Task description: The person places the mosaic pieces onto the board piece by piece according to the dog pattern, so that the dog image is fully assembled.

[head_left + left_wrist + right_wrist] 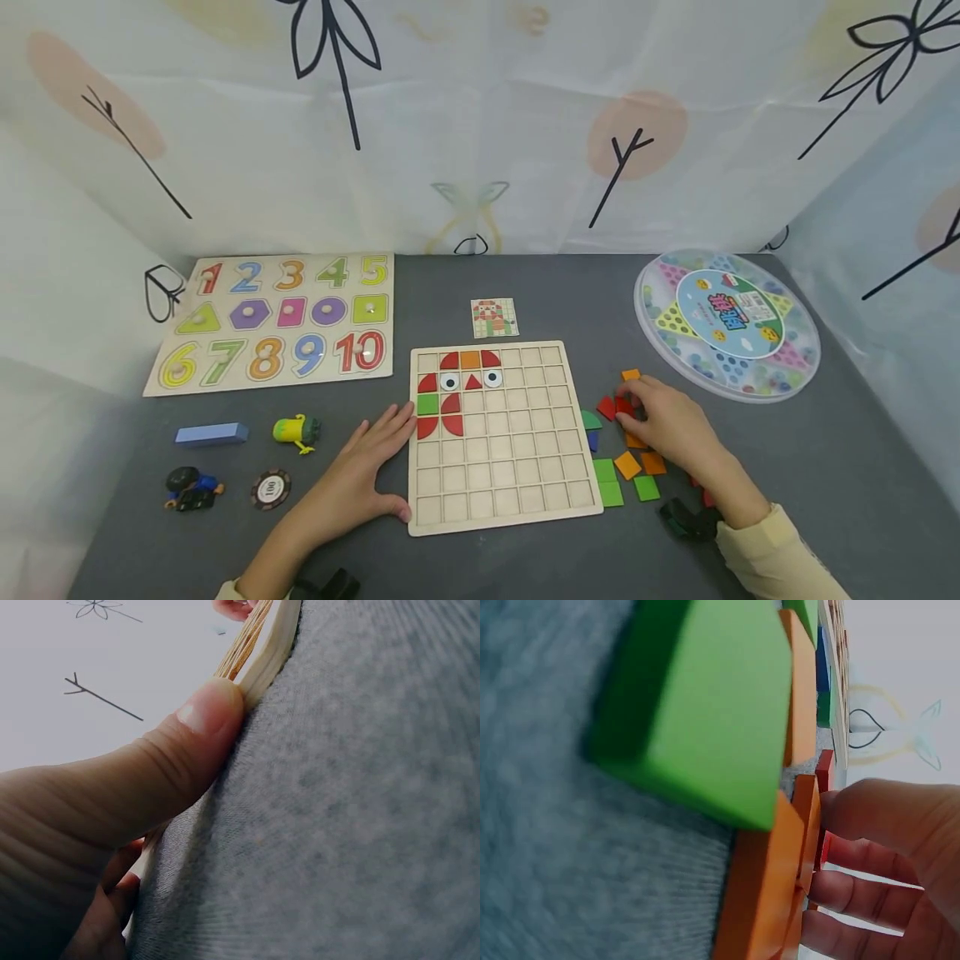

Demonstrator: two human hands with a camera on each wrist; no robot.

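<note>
My left hand (367, 471) lies along the left edge of a wooden grid board (504, 477), fingers spread and thumb against its lower corner. In the left wrist view the thumb (202, 720) touches the board's side. Red, orange and green pieces and two eye tiles (449, 381) fill some cells at the board's upper left. Right of the board, my right hand (671, 425) pinches a red block (624, 406) among loose blocks. Its thumb and fingers curl about red in the right wrist view, where a green block (712, 712) looms close and orange blocks (761, 877) lie beside the fingers.
A small pattern card (494, 317) lies behind the board. The number puzzle (281, 325) is at the back left, a round game box (727, 325) at the back right. At left are a blue bar (212, 433), two small toys and a poker chip (271, 489).
</note>
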